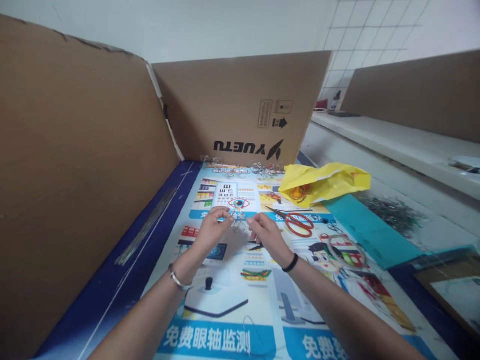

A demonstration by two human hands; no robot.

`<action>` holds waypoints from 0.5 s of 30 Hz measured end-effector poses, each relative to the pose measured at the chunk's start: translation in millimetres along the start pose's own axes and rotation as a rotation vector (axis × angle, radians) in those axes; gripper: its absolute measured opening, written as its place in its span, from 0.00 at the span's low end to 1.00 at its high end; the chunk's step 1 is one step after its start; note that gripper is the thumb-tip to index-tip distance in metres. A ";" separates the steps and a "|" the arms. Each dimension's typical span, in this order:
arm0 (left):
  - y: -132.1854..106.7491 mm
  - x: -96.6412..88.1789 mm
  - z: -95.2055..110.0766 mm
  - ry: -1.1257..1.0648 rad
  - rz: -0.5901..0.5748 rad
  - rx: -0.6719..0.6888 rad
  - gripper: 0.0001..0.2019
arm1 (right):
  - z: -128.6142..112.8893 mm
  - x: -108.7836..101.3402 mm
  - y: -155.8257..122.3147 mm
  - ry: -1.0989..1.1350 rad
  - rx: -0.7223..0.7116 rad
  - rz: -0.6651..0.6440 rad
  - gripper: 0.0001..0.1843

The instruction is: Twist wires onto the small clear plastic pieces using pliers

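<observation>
Over the printed poster mat [228, 260], my left hand [214, 229] is closed, thumb and fingertips pinched around a piece of thin wire [240, 226]. The wire's bent, loopy part shows in the gap between the hands. My right hand [267, 234] is also closed in a pinch just right of the wire; what its fingertips hold is too small to make out. Below the right fingers lies a small dark tool [255, 246], partly covered by the hand. Red-handled scissors [300, 225] rest to the right, blades pointing left.
Cardboard panels [240, 105] stand behind and left. Wire tangles [262, 170] lie along the back. A yellow bag [326, 184], a wire coil [347, 251] and a heap of cut wire [393, 215] are right. Straight wires [148, 227] lie left; coloured strands [255, 274] lie in front.
</observation>
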State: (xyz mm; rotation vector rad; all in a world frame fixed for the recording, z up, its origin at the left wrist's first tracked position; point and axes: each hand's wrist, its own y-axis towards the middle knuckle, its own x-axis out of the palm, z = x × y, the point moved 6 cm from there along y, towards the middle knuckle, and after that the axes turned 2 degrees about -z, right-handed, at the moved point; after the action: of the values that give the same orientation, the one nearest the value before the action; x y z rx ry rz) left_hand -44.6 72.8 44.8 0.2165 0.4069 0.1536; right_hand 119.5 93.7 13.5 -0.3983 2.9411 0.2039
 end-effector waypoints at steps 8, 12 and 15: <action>-4.9 3.1 3.1 -0.046 -0.002 -0.012 0.08 | 8.8 6.1 -1.3 0.038 0.068 -0.009 0.10; -6.7 3.0 4.9 -0.027 -0.038 -0.032 0.06 | 9.7 4.1 -0.7 0.071 0.072 0.002 0.09; -7.7 1.2 5.2 0.018 -0.065 -0.025 0.05 | 10.8 4.6 -1.4 0.114 0.075 0.000 0.11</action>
State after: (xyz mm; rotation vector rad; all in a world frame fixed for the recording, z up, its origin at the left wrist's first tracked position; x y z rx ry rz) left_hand -40.6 64.7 47.2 0.1776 0.4295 0.0968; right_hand 117.1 92.9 2.0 -0.4119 3.0494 0.0727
